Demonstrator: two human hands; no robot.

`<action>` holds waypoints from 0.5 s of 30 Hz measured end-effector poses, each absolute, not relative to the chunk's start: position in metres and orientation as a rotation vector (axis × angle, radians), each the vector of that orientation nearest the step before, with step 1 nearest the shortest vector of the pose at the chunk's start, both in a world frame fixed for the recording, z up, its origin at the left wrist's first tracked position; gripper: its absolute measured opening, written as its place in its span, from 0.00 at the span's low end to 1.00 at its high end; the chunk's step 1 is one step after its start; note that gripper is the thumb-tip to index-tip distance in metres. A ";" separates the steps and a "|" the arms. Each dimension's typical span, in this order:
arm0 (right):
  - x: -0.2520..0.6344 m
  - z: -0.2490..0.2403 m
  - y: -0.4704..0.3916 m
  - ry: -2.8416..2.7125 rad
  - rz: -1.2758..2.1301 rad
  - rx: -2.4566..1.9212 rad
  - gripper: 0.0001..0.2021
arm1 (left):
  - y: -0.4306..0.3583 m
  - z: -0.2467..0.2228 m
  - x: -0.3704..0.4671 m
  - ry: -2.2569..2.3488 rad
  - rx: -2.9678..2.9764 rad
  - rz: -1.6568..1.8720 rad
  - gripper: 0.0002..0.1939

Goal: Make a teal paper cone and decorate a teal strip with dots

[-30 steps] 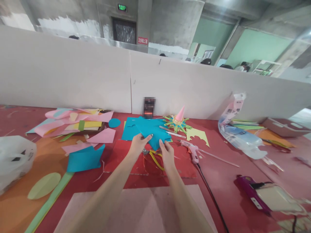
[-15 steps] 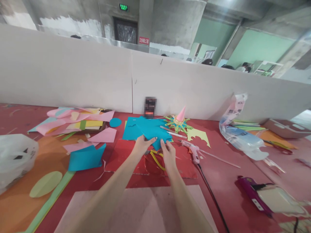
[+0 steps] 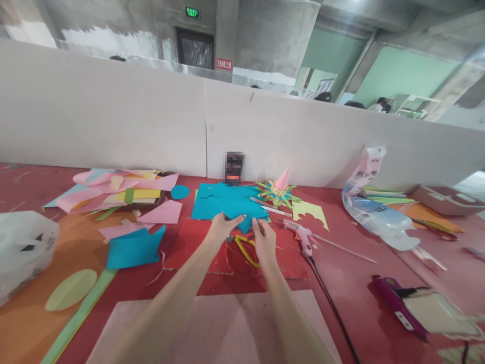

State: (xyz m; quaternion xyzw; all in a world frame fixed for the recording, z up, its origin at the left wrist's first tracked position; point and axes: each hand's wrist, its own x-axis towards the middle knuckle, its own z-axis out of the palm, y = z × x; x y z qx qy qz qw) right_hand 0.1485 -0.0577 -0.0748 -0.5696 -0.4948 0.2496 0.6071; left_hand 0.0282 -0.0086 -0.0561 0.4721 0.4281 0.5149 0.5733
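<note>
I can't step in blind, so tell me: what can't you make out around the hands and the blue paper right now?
Head view only:
- Scissors: mostly hidden under both hands; only yellow handles show.
- Left hand and right hand: fingertips meet the blue paper edge, but the grip is too small to judge.
- Small dark object behind the paper: blurred out.
- Purple device: partly covered by paper.

teal paper (image 3: 227, 205); red mat (image 3: 189, 242); pink glue gun (image 3: 301, 237)

Looks like a craft workshop in some unfinished concrete hall: red table (image 3: 359, 283) covered in cut coloured paper (image 3: 113, 194), a glue gun (image 3: 301, 236), partition boards (image 3: 113, 121), an exit sign (image 3: 192, 12).
</note>
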 end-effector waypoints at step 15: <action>0.166 -0.072 -0.075 -1.880 0.539 -1.765 0.12 | 0.005 -0.035 -0.001 0.975 0.872 1.523 0.25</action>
